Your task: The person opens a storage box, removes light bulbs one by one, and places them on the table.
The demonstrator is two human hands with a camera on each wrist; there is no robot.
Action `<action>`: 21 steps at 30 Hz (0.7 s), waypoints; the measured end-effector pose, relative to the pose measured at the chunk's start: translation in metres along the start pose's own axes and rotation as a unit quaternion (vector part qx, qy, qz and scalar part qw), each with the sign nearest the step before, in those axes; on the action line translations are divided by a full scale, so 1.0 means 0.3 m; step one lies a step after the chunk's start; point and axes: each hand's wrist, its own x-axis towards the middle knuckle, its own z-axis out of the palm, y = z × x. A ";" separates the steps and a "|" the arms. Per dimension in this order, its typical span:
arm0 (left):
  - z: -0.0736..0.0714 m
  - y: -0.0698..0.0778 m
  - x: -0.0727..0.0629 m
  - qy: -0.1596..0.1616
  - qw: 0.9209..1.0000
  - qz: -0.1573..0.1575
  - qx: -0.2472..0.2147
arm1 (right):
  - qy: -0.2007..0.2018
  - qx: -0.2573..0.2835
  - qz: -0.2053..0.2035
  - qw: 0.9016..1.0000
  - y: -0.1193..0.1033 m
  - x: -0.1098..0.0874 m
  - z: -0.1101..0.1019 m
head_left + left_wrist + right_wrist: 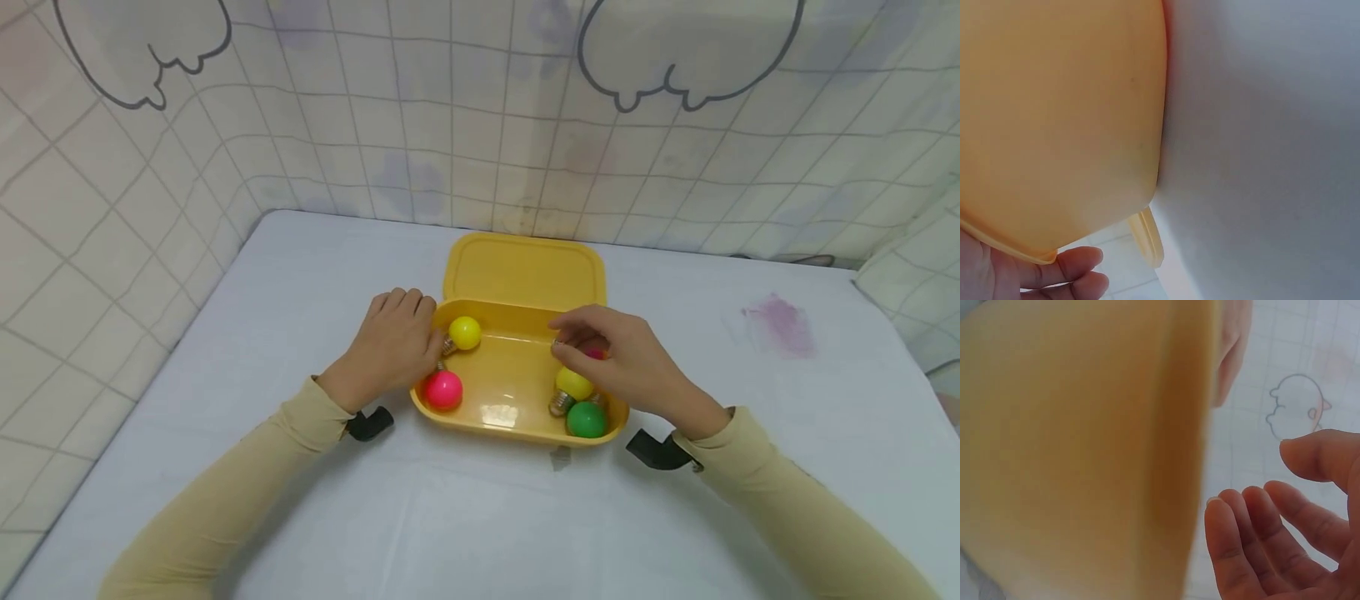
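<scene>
A shallow yellow box (510,425) holds several small coloured light bulbs with metal screw bases. My left hand (393,342) grips its left rim, with the thumb over the edge; in the left wrist view two fingers (1079,262) show past the rim. Beside that thumb lie a yellow bulb (465,333) and a pink bulb (444,390). My right hand (626,354) hovers over the right end, fingers loosely bent. The right wrist view shows nothing between thumb and fingers. Under it are another pink bulb (596,354), mostly hidden, a yellow bulb (574,383) and a green bulb (587,419).
A yellow lid (525,271) lies flat behind the box on the white table (480,517). Patterned grid cloth (465,125) hangs behind and at both sides. A pinkish stain (782,325) marks the table at the right. Black straps (660,450) sit at both wrists.
</scene>
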 end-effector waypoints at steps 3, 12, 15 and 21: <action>-0.002 0.001 -0.001 -0.001 1.000 0.001 0.001 | -0.004 0.013 0.001 1.000 -0.021 0.008 0.019; 0.002 0.002 -0.004 0.018 1.000 0.006 0.009 | -0.035 0.051 -0.005 0.998 -0.067 0.024 0.088; 0.008 -0.001 -0.006 0.031 0.999 0.011 0.010 | -0.042 0.050 0.000 0.998 -0.077 0.024 0.101; 0.010 -0.002 -0.009 0.041 0.999 0.014 0.007 | -0.048 0.063 0.016 0.997 -0.089 0.031 0.129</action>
